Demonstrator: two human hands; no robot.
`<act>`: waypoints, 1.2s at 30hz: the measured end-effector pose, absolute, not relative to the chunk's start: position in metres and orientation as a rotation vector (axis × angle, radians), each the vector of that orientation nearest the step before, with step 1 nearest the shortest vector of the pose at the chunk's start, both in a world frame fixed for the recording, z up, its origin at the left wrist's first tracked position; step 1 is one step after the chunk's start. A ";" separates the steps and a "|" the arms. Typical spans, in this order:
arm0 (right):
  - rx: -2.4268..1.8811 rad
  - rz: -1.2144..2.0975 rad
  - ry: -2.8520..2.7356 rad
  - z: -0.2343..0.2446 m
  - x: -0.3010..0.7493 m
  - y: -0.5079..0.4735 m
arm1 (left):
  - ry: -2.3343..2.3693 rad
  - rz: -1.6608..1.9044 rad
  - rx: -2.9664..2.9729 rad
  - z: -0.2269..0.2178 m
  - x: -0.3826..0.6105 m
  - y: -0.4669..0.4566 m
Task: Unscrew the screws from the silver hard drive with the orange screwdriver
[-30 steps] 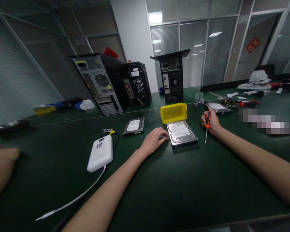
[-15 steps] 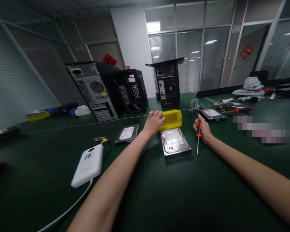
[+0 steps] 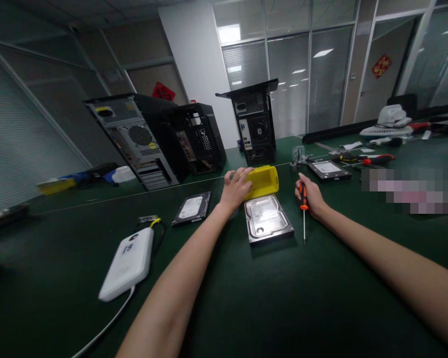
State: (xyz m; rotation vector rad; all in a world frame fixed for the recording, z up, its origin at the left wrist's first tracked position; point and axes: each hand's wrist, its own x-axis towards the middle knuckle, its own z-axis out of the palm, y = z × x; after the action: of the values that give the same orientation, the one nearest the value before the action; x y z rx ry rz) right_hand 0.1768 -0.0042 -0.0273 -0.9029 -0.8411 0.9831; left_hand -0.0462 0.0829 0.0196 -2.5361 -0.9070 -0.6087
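My left hand [image 3: 236, 188] grips the left end of a yellow plastic box [image 3: 263, 181] on the green table [image 3: 269, 298]. Just in front of the box a silver hard drive [image 3: 268, 224] lies flat, label side up. My right hand [image 3: 309, 197] is closed round the orange-and-black handle of a screwdriver [image 3: 303, 206], whose thin shaft points down at the table to the right of the drive.
A second hard drive [image 3: 192, 207] lies left of my hand, a third [image 3: 327, 169] at the back right beside red-handled tools [image 3: 377, 159]. A white power bank [image 3: 128, 263] with a cable lies front left. Three computer towers [image 3: 257, 122] stand behind.
My left hand left the silver drive's near corner and reached forward to grasp the yellow box. The right hand kept hold of the screwdriver and shifted slightly left.
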 end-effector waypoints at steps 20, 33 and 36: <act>-0.907 0.970 -0.845 -0.031 0.180 -0.004 | -1.409 -0.779 -2.607 -0.027 -0.070 0.087; -0.924 0.968 -0.868 -0.031 0.181 -0.004 | -1.561 -0.506 -2.425 -0.014 -0.059 0.067; -0.914 0.974 -0.865 -0.031 0.181 -0.003 | -1.522 -0.541 -2.424 -0.013 -0.060 0.065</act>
State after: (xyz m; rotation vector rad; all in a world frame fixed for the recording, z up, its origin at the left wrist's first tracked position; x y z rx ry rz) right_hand 0.1808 -0.0033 -0.0311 -0.9142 -0.8647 0.9744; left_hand -0.0596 0.0652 -0.0133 -2.4237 -1.5216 -0.5412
